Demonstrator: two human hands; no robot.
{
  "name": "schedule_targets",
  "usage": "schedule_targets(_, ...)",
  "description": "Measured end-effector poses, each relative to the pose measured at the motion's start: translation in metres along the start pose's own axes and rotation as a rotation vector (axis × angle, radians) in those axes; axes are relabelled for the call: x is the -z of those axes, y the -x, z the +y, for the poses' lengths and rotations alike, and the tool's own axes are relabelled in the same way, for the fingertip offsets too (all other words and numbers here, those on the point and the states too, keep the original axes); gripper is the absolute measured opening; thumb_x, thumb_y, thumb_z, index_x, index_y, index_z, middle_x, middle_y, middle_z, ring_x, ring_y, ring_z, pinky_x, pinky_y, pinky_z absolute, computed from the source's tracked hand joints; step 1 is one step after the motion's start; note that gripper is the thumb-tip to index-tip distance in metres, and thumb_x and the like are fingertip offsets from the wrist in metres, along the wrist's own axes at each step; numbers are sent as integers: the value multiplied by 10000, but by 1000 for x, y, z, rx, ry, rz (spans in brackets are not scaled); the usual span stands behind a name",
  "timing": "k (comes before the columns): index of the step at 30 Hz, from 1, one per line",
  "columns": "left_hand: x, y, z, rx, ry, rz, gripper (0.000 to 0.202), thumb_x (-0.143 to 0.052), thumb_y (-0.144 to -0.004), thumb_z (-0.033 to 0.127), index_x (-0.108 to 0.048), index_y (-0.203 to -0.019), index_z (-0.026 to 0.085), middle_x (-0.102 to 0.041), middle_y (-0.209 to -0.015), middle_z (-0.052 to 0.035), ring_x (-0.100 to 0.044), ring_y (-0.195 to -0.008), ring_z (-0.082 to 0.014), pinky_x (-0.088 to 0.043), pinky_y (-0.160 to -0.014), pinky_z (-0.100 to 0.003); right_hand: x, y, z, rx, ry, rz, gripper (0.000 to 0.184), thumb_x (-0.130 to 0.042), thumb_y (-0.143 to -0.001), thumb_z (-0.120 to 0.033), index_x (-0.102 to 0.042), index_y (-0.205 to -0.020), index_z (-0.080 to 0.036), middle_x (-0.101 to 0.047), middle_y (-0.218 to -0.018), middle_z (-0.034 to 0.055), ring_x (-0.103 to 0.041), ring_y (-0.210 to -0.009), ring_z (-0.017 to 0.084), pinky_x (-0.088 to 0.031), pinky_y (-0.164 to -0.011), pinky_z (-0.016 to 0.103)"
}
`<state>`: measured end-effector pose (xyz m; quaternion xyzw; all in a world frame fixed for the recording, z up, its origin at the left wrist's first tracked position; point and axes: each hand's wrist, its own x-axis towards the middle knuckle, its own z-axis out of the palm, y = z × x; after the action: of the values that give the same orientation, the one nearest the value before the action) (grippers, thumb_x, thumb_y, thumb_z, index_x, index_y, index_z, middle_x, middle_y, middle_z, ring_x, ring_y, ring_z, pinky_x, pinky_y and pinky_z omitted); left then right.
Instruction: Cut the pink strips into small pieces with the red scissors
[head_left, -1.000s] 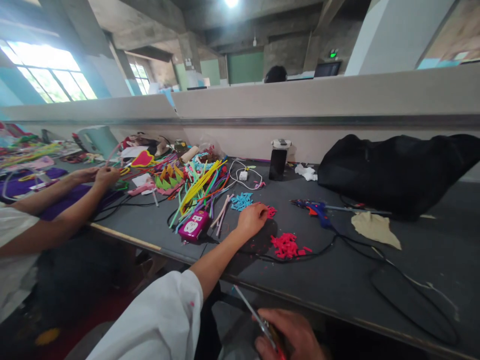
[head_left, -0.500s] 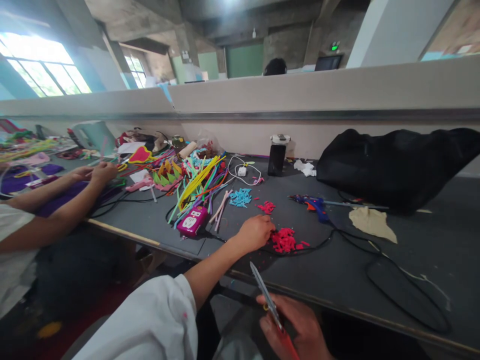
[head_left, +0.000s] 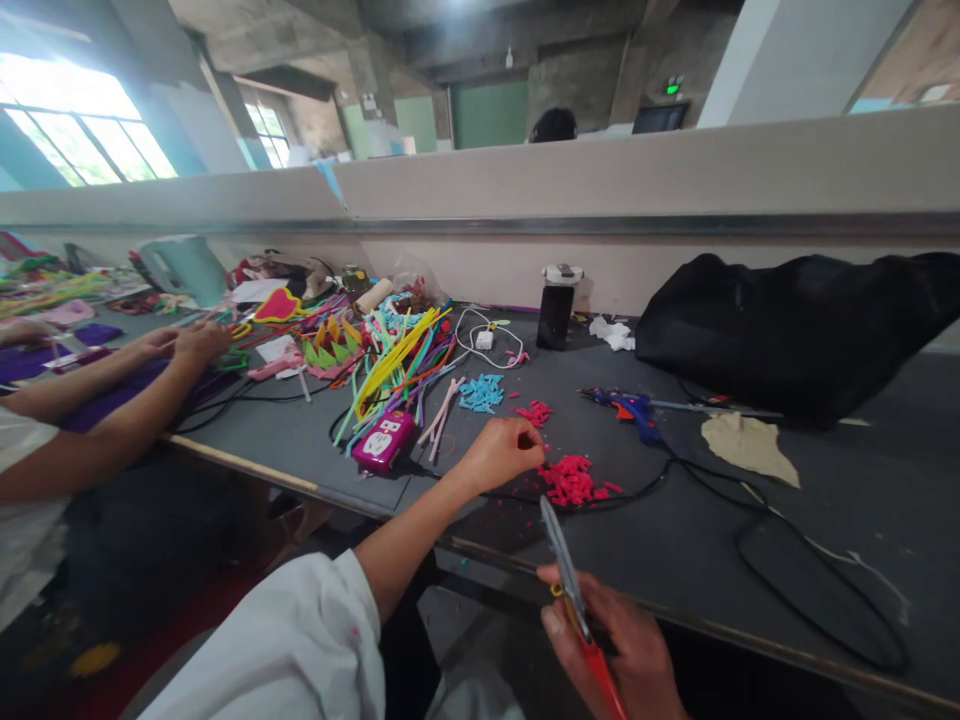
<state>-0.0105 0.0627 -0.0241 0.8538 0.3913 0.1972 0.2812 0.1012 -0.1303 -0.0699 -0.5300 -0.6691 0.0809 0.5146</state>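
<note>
My left hand (head_left: 501, 456) is just left of a pile of short red cut pieces (head_left: 571, 481), above the dark table. Its thumb and forefinger are pinched together; anything between them is too small or hidden to make out. Low in the view, my right hand (head_left: 611, 640) grips red-handled scissors (head_left: 562, 553), blades pointing up and left toward the pile. A smaller group of red pieces (head_left: 535, 413) and a heap of blue pieces (head_left: 481, 393) lie farther back.
A purple box (head_left: 384, 442) sits beside a bundle of coloured fuzzy stems (head_left: 401, 365). On the right are a blue glue gun (head_left: 637, 415), its black cord, a beige scrap (head_left: 750, 448) and a black bag (head_left: 765, 335). A co-worker's hands (head_left: 191, 345) work at the left.
My left hand has lifted slightly away from the red pile, its fingers pinched. My right hand has moved the scissors up and to the right, nearer the pile.
</note>
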Motion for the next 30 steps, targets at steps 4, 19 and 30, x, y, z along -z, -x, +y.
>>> schedule_targets(4, 3, 4, 15, 157, 976, -7, 128, -616, -692, 260, -589, -701, 135, -550, -615, 20, -463, -499, -72, -397, -539, -223, 14, -13, 11, 43, 206, 41, 215, -572, -857, -259, -645, -1051, -200, -734, -865, 14, -700, -708, 122, -547, -673, 183)
schedule_targets(19, -33, 47, 58, -246, 419, 63, 75, -581, -664, 151, -652, -687, 142, -598, -619, 6, -518, -577, -93, -391, -564, -201, 40, -33, 26, -181, 456, 164, 389, -442, -894, -538, -649, -947, -212, -744, -871, 19, -712, -735, 164, -523, -618, 225)
schedule_targets(30, -31, 49, 56, -306, 178, -83, 88, -586, -690, 194, -656, -715, 147, -625, -648, -19, -556, -626, -131, -411, -601, -220, 38, -35, 29, -104, 451, 163, 328, -471, -880, -470, -658, -935, -206, -741, -942, 34, -713, -801, 177, -543, -678, 245)
